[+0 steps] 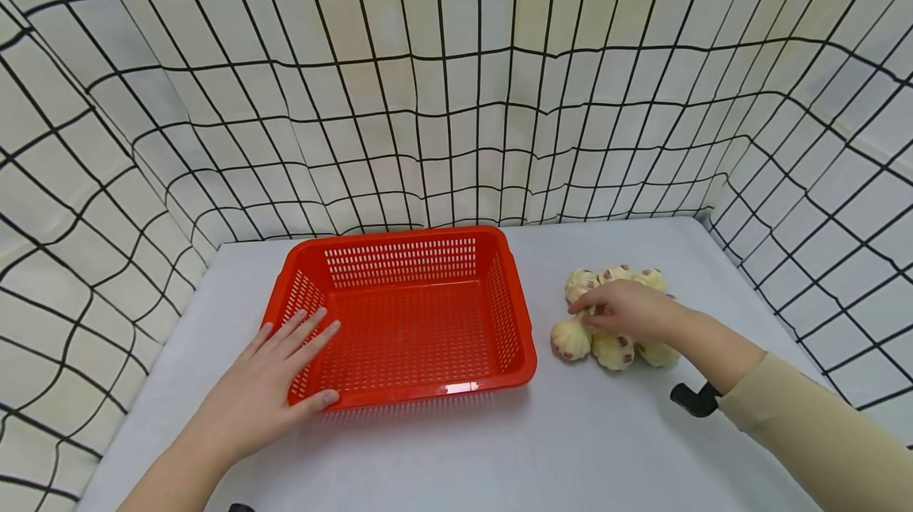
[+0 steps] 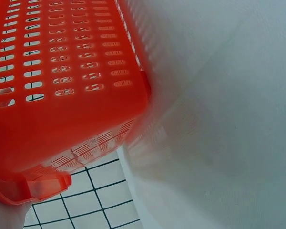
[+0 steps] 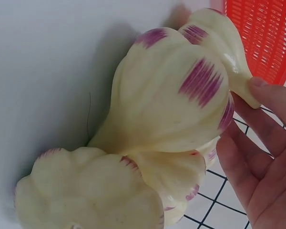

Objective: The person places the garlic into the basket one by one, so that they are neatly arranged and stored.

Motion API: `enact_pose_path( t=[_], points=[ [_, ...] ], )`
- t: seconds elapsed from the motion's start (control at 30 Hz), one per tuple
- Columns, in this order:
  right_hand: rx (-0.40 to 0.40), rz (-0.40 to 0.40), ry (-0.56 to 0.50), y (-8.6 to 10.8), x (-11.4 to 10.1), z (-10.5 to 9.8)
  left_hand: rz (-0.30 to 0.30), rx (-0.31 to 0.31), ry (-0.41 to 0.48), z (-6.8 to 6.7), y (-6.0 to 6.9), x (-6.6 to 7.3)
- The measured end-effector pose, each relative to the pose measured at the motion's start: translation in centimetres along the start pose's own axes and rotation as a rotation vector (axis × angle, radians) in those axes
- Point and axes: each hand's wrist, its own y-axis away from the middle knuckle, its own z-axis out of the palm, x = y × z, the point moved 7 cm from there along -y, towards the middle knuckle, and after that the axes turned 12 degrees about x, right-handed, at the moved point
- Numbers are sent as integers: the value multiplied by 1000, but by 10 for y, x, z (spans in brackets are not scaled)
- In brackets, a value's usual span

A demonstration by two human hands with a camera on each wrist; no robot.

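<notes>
My left hand (image 1: 260, 385) lies with straight, spread fingers over the left rim of a red plastic basket (image 1: 399, 395), thumb near its front left corner. In the left wrist view the basket's slotted wall (image 2: 66, 119) fills the left side. My right hand (image 1: 635, 310) reaches over a cluster of garlic bulbs with purple streaks. Its thumb and fingertips pinch the stem of the leftmost garlic bulb (image 1: 571, 340), which sits at the cluster's edge nearest the basket. In the right wrist view that garlic bulb (image 3: 221, 45) is partly hidden behind a nearer bulb (image 3: 169, 90).
Other garlic bulbs (image 1: 613, 350) crowd under and behind the right hand. A white-covered table (image 1: 456, 456) carries everything. Black-lined white curtains (image 1: 464, 139) enclose the back and sides. A short black object (image 1: 695, 401) shows beneath the right wrist.
</notes>
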Motion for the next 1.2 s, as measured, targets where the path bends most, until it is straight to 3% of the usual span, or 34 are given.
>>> enact_pose_path(
  t=[0.57, 0.77, 1.2],
  points=[
    [56, -107, -20, 3, -8, 3, 9, -2, 13, 1, -1, 5],
    [69, -155, -21, -2, -15, 4, 5, 2, -7, -1, 1, 0],
    [139, -148, -12, -8, -26, -28, 2, -22, -6, -1, 0, 1]
  ],
)
